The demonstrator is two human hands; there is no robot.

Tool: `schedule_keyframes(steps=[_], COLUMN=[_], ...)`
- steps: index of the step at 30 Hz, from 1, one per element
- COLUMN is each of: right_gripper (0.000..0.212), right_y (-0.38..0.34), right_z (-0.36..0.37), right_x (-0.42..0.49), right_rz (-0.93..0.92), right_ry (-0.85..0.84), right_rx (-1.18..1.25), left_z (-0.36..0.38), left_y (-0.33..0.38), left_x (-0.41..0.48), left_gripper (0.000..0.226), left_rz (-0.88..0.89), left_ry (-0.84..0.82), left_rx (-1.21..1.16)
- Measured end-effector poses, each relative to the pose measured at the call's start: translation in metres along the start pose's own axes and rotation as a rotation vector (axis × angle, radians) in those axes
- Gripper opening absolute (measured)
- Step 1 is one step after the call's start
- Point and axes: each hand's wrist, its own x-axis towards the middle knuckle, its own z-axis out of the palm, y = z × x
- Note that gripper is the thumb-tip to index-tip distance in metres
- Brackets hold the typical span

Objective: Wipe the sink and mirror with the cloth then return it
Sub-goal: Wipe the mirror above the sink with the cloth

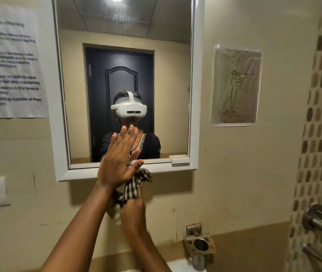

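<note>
Cloth [134, 186], black and white checks, is bunched in the right hand [131, 210], just under the mirror [124, 55]. Left hand [117, 161] is flat, fingers spread, holding nothing. It looks like the mirror wipe is about to start. Only a corner of the sink [177, 266] shows, so I cannot tell if it is clean. Putting the cloth back comes last.

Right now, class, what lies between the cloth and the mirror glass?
In the head view, the open left hand stands between the checked cloth and the mirror.

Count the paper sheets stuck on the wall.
2. A white printed text sheet hangs left of the white-framed mirror; a brownish sheet with a line-drawn figure hangs right of it. None appear hidden.
</note>
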Motion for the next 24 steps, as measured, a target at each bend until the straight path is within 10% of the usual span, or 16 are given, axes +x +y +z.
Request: schedule_keyframes(steps=[8,16,24], right_gripper=[0.085,0.055,0.038], right_y=[0.01,-0.009,0.01], right_z=[-0.075,-0.123,-0.162], right_x=[-0.02,-0.052,-0.082], right_rz=[-0.385,-0.559,-0.357], right_ry=[0.207,0.05,0.252], right_rx=[-0.35,-0.438,-0.34], left_z=[-0.017,-0.02,-0.014], left_y=[0.052,0.102,0.11], left_x=[-0.031,-0.058,-0.063], left_gripper=[0.057,0.04,0.018], left_rz=[-0.135,-0.597,-0.339], left_ry=[0.074,-0.064,-0.602], left_rx=[-0.547,-1.218,-1.167])
